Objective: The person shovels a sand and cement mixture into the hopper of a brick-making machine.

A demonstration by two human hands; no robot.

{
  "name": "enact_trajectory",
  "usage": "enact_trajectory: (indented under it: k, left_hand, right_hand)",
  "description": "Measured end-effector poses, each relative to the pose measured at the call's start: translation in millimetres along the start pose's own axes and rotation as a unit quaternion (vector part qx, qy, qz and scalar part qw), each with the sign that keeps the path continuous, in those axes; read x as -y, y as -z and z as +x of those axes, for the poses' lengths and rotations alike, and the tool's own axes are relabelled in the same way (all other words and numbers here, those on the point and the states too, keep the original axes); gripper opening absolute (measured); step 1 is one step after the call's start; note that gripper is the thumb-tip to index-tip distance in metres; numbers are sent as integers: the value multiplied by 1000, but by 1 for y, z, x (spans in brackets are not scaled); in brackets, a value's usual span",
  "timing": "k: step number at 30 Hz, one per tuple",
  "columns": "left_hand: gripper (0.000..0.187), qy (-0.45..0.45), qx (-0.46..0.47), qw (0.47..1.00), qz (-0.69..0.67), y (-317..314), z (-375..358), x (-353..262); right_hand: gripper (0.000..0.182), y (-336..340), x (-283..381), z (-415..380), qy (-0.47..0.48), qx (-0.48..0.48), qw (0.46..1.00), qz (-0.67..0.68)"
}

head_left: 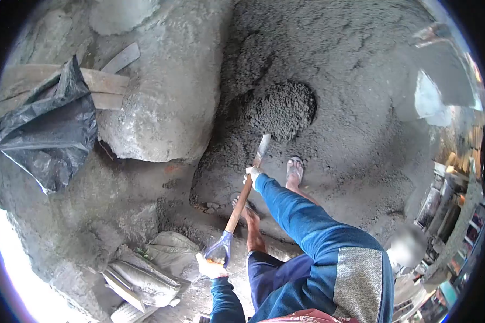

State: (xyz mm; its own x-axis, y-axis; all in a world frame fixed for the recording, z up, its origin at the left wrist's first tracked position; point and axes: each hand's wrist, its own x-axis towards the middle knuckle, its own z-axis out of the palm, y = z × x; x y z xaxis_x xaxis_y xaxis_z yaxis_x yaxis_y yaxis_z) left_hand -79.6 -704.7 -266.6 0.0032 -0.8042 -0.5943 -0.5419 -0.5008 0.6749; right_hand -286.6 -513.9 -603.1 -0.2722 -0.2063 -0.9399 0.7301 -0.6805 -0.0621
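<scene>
The left hand point(211, 266) is gripping the blue handle of the shovel point(239, 211), fingers curled shut; the right hand point(253, 174) is clasping its shaft; its metal end is meeting the dark, wet heap point(286, 110).

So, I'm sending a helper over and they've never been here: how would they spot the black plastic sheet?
Find the bulky grey rock-like mass beside the heap of dark, grainy mix. On its left in the picture is wooden planking, with the plastic sheet draped over it. The sheet is black, shiny and crumpled, unlike the bare wood and dull grey surfaces around it.
</scene>
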Motion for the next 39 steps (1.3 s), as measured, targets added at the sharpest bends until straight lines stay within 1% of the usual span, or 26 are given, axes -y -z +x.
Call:
enact_trajectory:
  k: [2, 3, 4, 7, 8, 11, 12, 13, 14, 16, 17, 18, 20, 21, 22, 23, 24, 25, 26, 27, 28, 30, 32, 34, 36, 39]
  left_hand:
    - [44, 17, 11, 1000, -2, 11, -6, -3]
    - [45, -13, 40, 999, 16, 10, -8, -12]
    - [47, 19, 64, 998, 13, 12, -15, -20]
    - [52, 19, 193, 979, 58, 9, -16, -36]
    - [54, -24, 229, 966, 116, 4, -23, -42]
    - [58, 27, 331, 932, 147, -30, -43, -43]
    - [60, 89, 364, 912, 167, -46, -63, -48]
    - [60, 110, 389, 898, 175, -66, -75, -44]
    - [61, 132, 415, 880, 189, -85, -88, -38]
    - [58, 153, 513, 816, 219, -128, -157, -45]
    - [58, 104, 534, 808, 226, -152, -201, -50]
    - [58, 55, 554, 798, 231, -173, -249, -57]
    - [55, -54, 664, 724, 180, -197, -363, -79]
    - [51, -112, 712, 673, 166, -211, -404, -87]
    - [47, -166, 753, 619, 149, -221, -441, -94]
    - [39, -328, 773, 531, 115, -226, -486, -103]
    - [35, -410, 787, 455, 76, -219, -531, -108]
    - [34, -482, 789, 380, 26, -212, -576, -114]
    - [36, -484, 808, 335, -24, -201, -618, -113]
    - [37, -578, 778, 173, -174, -191, -666, -115]
    - [38, -637, 703, 4, -316, -184, -702, -112]
    - [34, -653, 729, -190, -80, -167, -719, -95]
    - [35, -612, 753, -219, -99, -155, -695, -39]
    - [32, -651, 727, -172, -137, -155, -638, 7]
    - [35, -626, 761, -160, -58, -156, -582, -4]
    - [36, -529, 842, -106, -8, -161, -491, -64]
  right_hand:
    - [15, 20, 5, -35, 12, -11, 999, 40]
    - [16, 27, 10, -55, 22, -13, 998, 63]
    - [17, 33, 16, -76, 36, -16, 995, 90]
    - [25, 66, 44, -145, 71, -73, 979, 178]
    - [28, 76, 56, -179, 92, -112, 970, 195]
    - [32, 146, 96, -251, 154, -134, 954, 218]
    - [33, 171, 108, -266, 172, -129, 947, 239]
    - [33, 172, 133, -318, 211, -246, 907, 269]
    - [33, 184, 155, -360, 249, -272, 886, 281]
    - [26, 235, 192, -413, 342, -179, 855, 346]
    - [14, 240, 220, -465, 384, -189, 821, 378]
    - [14, 248, 248, -523, 404, -160, 798, 417]
    - [13, 282, 297, -605, 516, -96, 744, 413]
    - [13, 290, 320, -659, 554, -84, 724, 402]
    - [14, 325, 345, -679, 605, -28, 688, 401]
    - [13, 340, 366, -722, 636, -26, 649, 417]
    - [14, 360, 378, -758, 688, -49, 610, 389]
    - [14, 382, 386, -791, 697, -61, 595, 395]
    - [15, 403, 392, -820, 706, -70, 582, 397]
    - [13, 426, 392, -843, 703, -75, 573, 415]
    - [12, 448, 382, -859, 700, -79, 563, 432]
    - [12, 476, 340, -872, 687, -186, 546, 441]
    - [17, 537, 316, -827, 623, -310, 535, 479]
    - [15, 506, 273, -801, 648, -317, 578, 382]
    - [15, 452, 246, -784, 649, -298, 596, 367]
    - [16, 331, 205, -763, 656, -173, 633, 374]
